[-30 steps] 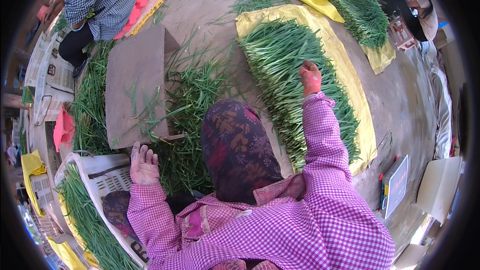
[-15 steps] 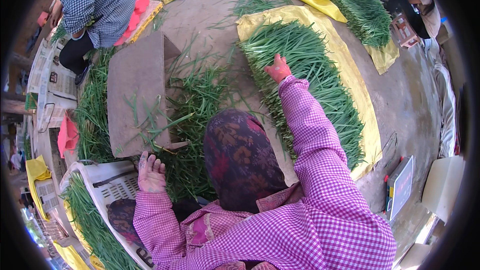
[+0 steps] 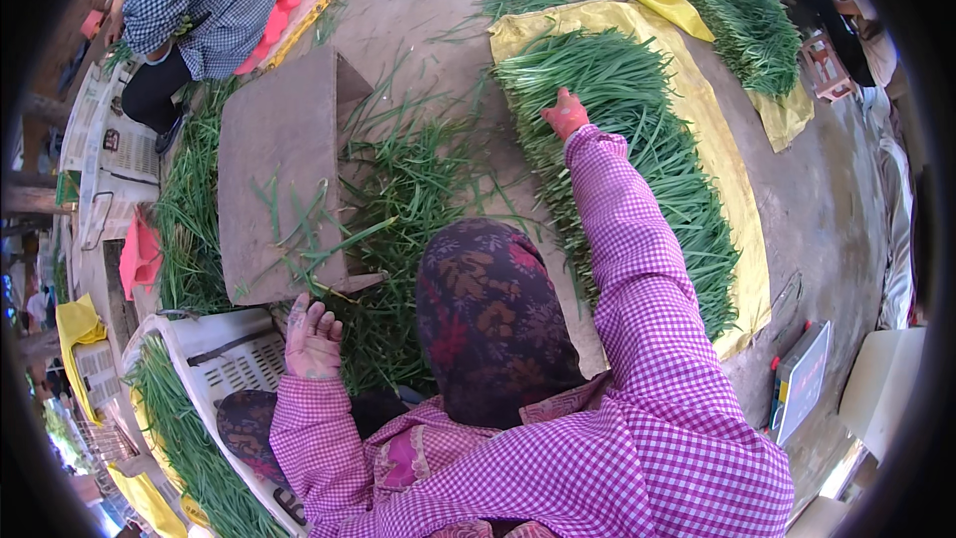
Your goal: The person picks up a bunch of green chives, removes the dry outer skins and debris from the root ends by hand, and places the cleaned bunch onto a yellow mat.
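While our right hand sits at the pale-stem side of the green stalks piled on the yellow sheet, its fingers look mostly curled — can't tell if any stalk is pinched, since the fingertips are hard to make out. Our left hand is half open, palm up, nothing visible in it, near the lower edge of the grey board, contact unclear. We'd expect light, limp, easily bruised stalks, best gathered in small bunches by the firmer pale ends — part of the pile is hidden behind our right sleeve.
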The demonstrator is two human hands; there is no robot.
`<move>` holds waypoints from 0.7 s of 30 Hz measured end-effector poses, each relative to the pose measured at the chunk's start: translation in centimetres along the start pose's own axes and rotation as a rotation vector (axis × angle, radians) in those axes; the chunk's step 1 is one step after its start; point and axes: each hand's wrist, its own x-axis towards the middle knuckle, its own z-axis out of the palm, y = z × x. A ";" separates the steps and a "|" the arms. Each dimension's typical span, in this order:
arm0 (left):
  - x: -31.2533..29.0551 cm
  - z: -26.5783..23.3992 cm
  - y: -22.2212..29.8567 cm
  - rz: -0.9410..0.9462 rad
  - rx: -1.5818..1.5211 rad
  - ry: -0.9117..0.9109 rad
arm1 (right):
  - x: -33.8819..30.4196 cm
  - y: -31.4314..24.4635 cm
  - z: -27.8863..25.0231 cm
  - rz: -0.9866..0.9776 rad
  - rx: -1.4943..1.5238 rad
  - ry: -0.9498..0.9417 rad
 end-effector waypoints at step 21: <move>-7.3 1.7 3.4 0.001 -0.127 -0.314 | -9.4 -1.7 -11.3 -0.021 0.639 -0.346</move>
